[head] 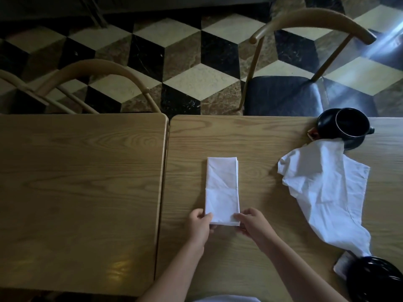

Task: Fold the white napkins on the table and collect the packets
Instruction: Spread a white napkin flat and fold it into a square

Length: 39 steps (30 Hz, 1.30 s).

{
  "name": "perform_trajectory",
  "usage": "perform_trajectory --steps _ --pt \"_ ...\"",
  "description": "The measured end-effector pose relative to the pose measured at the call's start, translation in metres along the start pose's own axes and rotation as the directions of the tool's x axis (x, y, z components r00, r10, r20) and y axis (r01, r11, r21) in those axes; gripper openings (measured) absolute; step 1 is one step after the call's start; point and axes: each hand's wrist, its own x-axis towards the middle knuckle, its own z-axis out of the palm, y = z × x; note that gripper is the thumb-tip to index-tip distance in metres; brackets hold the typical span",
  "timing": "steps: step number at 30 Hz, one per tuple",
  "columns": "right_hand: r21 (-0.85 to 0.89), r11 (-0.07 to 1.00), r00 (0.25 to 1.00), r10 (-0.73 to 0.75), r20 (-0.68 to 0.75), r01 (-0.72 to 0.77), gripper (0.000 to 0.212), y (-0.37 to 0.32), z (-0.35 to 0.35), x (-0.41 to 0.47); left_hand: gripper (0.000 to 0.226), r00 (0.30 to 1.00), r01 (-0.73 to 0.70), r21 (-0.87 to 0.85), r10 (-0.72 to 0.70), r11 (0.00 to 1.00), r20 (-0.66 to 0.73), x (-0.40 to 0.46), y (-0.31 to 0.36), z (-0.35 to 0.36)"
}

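A white napkin (pixel 222 188) folded into a long narrow strip lies on the right wooden table (pixel 257 138), pointing away from me. My left hand (pixel 199 225) pinches its near left corner and my right hand (pixel 253 223) pinches its near right corner. A second white napkin (pixel 322 192) lies crumpled and unfolded to the right, one end touching a black cup, the other running under a black bowl. A small packet (pixel 312 134) peeks out beside the far cup. A white packet (pixel 341 265) lies near the bowl.
A black cup on a saucer (pixel 349 127) stands at the far right. A black bowl (pixel 375 280) sits at the near right corner. A second wooden table (pixel 82 192) adjoins on the left. Two chairs (pixel 305 62) stand beyond the tables on a chequered floor.
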Motion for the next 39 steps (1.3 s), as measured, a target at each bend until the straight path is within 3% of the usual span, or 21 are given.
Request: perform_trajectory --steps 2,5,9,13,19,23,27,30,32,36,39 --pt "-0.04 0.998 0.999 -0.037 0.001 0.037 0.017 -0.003 -0.002 -0.004 0.027 0.999 -0.039 -0.033 0.039 0.999 -0.019 -0.007 0.007 -0.001" --pt "-0.04 0.996 0.997 -0.074 0.0 0.074 0.037 -0.01 -0.005 -0.006 0.043 0.992 -0.118 -0.068 0.12 0.991 0.031 -0.014 0.018 -0.005" --pt "0.063 0.993 0.994 -0.095 -0.06 0.099 0.031 -0.023 -0.01 -0.006 0.019 0.982 -0.174 0.001 0.174 0.985 0.071 -0.007 0.036 -0.013" --pt "0.094 0.974 0.978 -0.208 0.015 0.205 0.012 -0.057 -0.015 -0.003 0.012 0.979 -0.126 -0.134 0.145 0.983 0.143 0.006 0.064 -0.016" --pt "0.272 0.945 0.978 -0.203 0.053 0.182 0.02 -0.122 -0.015 0.024 0.015 0.961 -0.03 -0.298 0.109 0.954 0.253 0.043 0.12 -0.006" --pt "0.201 0.958 0.968 -0.228 0.104 0.204 0.031 -0.141 -0.013 0.044 0.016 0.966 -0.023 -0.357 0.112 0.934 0.232 0.068 0.142 0.012" --pt "0.085 0.957 0.954 -0.283 0.098 0.276 0.036 -0.134 -0.014 0.047 0.02 0.97 -0.123 -0.21 0.162 0.97 0.181 0.075 0.138 0.021" --pt "0.045 0.94 0.939 -0.34 0.044 0.338 0.024 -0.118 -0.014 0.038 0.012 0.948 -0.279 -0.08 0.288 0.957 0.135 0.064 0.123 0.019" --pt "-0.02 0.941 0.94 -0.334 0.073 0.336 0.018 -0.103 -0.009 0.031 0.018 0.915 -0.362 0.023 0.35 0.932 0.2 0.057 0.108 0.014" --pt "-0.215 0.919 0.932 -0.283 0.225 0.331 0.014 -0.083 0.016 0.029 0.02 0.839 -0.364 0.081 0.289 0.928 0.462 0.056 0.083 0.008" --pt "-0.26 0.906 0.932 -0.276 0.235 0.334 0.013 -0.078 0.029 0.039 0.023 0.881 -0.305 0.188 0.201 0.934 0.429 0.068 0.077 0.019"
